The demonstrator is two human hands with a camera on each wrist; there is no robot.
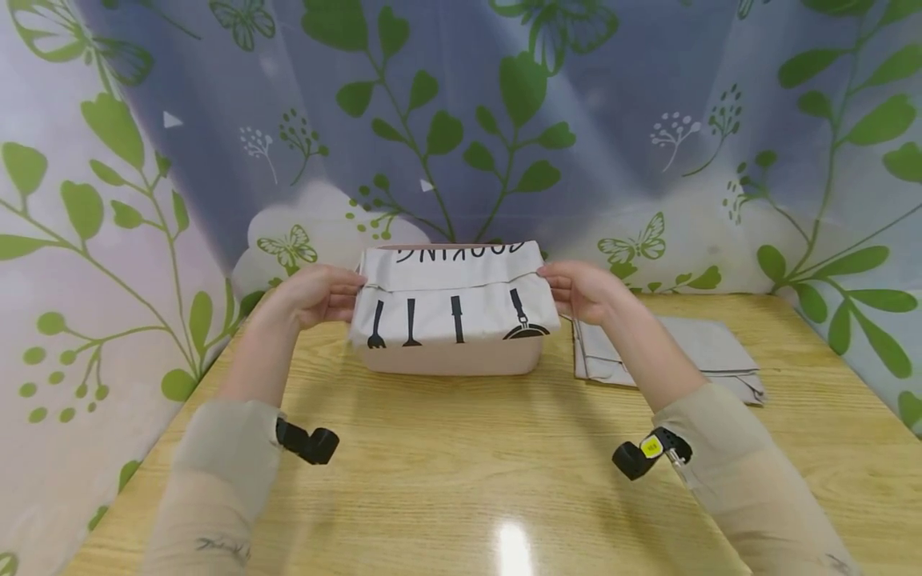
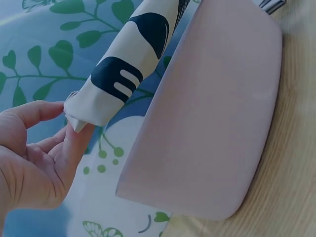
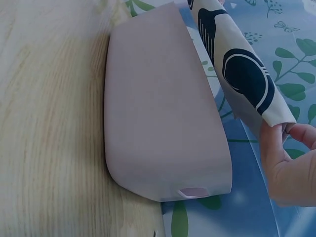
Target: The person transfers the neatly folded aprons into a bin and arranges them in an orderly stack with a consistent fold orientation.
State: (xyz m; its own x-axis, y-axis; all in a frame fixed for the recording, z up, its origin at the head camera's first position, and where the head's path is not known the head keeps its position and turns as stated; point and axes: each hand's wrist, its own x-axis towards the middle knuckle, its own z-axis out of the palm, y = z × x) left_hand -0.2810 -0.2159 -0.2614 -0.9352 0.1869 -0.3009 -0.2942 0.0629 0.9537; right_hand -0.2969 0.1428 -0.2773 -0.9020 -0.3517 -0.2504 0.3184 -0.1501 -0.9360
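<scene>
A folded white cloth [image 1: 454,276], printed with dark kitchen utensils and upside-down lettering, is held above a pale pink storage bin [image 1: 454,362]. My left hand [image 1: 317,294] pinches its left edge between thumb and fingers. At the opposite edge my right hand [image 1: 582,290] pinches it the same way. Both wrist views show the cloth [image 2: 116,81] raised clear of the bin's rim, with a gap between. One side of the bin [image 3: 163,103] has an oval handle hole. Its inside is hidden from every view.
Folded grey cloth [image 1: 691,344] lies on the wooden table [image 1: 432,464] to the right of the bin, partly behind my right forearm. A leaf-patterned curtain [image 1: 461,120] hangs close behind the bin and along the left side.
</scene>
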